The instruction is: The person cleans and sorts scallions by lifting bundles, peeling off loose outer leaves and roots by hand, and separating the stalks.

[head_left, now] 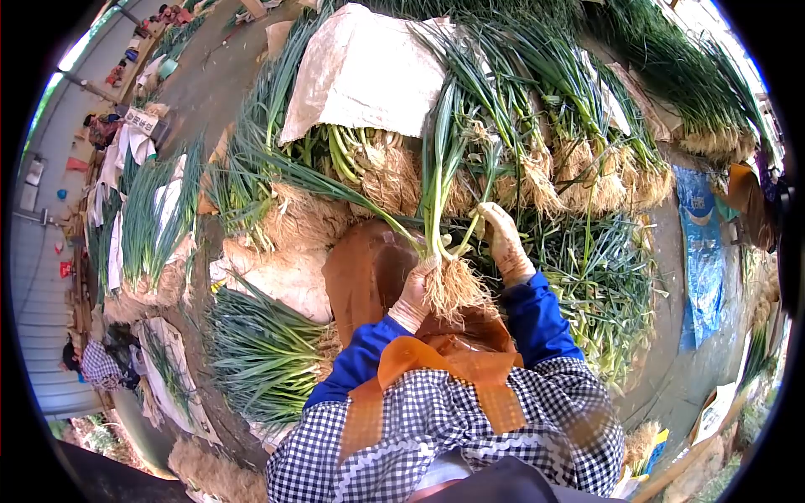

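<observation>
My left hand [414,295], in a pale glove, is closed around a small bunch of green onions [433,201] just above its roots. The bunch stands upright, leaves pointing away from me and tan roots [454,289] hanging toward my lap. To its right, my right hand [503,241], also gloved, has its fingers bent at a stalk [470,235] that angles out from the bunch. Part of the grip is hidden behind the fingers. Under both hands lies a brown plastic apron [356,268] over my lap.
Large green onion piles with bushy roots [537,180] lie ahead, partly under a white sack [369,71]. A stack of green onions [260,352] is at left, and loose leaves [599,285] are heaped at right. A blue sheet [700,260] lies farther right. Another person [102,365] is at far left.
</observation>
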`<state>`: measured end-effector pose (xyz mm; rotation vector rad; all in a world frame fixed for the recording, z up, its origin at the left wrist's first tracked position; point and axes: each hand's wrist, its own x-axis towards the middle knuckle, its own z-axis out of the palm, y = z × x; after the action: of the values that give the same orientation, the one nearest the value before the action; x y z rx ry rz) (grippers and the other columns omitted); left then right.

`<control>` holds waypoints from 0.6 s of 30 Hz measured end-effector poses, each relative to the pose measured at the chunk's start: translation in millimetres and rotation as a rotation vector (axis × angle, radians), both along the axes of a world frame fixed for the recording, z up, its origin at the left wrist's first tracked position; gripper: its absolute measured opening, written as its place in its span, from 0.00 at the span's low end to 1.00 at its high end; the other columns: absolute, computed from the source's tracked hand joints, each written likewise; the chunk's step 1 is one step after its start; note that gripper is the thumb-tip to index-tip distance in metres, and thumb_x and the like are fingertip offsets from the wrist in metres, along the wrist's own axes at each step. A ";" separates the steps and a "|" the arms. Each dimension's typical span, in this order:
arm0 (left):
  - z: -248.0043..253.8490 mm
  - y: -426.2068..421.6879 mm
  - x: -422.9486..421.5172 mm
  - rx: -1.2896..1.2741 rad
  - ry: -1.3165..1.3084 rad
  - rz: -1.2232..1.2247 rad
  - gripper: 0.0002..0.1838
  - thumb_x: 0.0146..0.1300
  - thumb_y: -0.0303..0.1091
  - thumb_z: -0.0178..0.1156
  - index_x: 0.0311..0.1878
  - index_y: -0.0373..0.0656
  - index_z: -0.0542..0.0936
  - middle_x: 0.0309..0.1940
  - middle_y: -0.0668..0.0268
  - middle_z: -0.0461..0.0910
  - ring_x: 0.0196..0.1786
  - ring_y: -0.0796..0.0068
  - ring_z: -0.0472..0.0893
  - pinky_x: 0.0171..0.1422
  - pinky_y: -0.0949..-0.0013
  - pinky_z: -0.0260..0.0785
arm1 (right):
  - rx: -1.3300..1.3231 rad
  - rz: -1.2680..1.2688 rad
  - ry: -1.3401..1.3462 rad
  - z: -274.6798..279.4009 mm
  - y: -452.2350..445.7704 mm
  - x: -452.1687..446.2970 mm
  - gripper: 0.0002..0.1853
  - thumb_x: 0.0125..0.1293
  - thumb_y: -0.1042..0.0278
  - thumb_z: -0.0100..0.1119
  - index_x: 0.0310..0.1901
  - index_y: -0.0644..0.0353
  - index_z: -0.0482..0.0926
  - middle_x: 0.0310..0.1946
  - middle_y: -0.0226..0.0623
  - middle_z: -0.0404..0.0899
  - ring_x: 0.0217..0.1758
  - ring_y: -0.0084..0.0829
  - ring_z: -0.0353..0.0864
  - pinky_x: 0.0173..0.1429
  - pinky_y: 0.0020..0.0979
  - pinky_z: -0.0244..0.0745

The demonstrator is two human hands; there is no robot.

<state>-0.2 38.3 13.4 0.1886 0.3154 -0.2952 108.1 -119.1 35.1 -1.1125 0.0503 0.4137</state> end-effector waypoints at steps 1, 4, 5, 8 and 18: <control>-4.2 -0.8 -0.4 -0.011 0.004 -0.018 0.24 0.59 0.28 0.57 0.59 0.38 0.67 0.52 0.50 0.73 0.47 0.60 0.78 0.55 0.58 0.73 | -0.059 0.007 -0.007 -3.1 0.9 -0.8 0.12 0.66 0.61 0.52 0.31 0.60 0.77 0.17 0.23 0.69 0.21 0.17 0.65 0.28 0.19 0.59; -15.6 2.2 -1.1 -0.040 -0.001 -0.055 0.22 0.59 0.28 0.57 0.57 0.36 0.69 0.51 0.51 0.74 0.47 0.60 0.78 0.55 0.58 0.73 | -0.255 -0.100 -0.029 -2.3 5.6 -6.0 0.12 0.66 0.60 0.54 0.29 0.58 0.77 0.17 0.23 0.70 0.18 0.16 0.63 0.24 0.19 0.57; -16.7 3.3 -1.6 -0.062 -0.015 -0.068 0.20 0.59 0.28 0.57 0.55 0.35 0.70 0.50 0.52 0.75 0.47 0.60 0.78 0.55 0.58 0.73 | -0.282 -0.137 -0.069 5.8 8.4 -6.8 0.12 0.65 0.61 0.55 0.28 0.58 0.77 0.16 0.22 0.70 0.17 0.15 0.62 0.23 0.19 0.56; -20.7 2.4 -0.5 0.045 -0.015 -0.087 0.18 0.60 0.30 0.57 0.53 0.35 0.72 0.49 0.54 0.76 0.48 0.62 0.78 0.59 0.59 0.69 | -0.493 -0.267 -0.254 7.0 17.4 -6.6 0.11 0.63 0.62 0.59 0.26 0.58 0.77 0.15 0.26 0.69 0.17 0.18 0.63 0.24 0.22 0.61; 2.3 -18.9 -3.6 0.805 -0.039 -0.139 0.09 0.58 0.28 0.60 0.42 0.37 0.79 0.31 0.73 0.77 0.34 0.83 0.75 0.41 0.79 0.68 | -0.527 0.087 -0.137 -62.5 23.9 55.8 0.29 0.61 0.40 0.53 0.35 0.67 0.79 0.22 0.42 0.78 0.28 0.36 0.77 0.37 0.34 0.70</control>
<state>-3.8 19.4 15.8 1.0107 0.3708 -0.2886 163.9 -95.2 -27.4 -1.6655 -0.0121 0.4118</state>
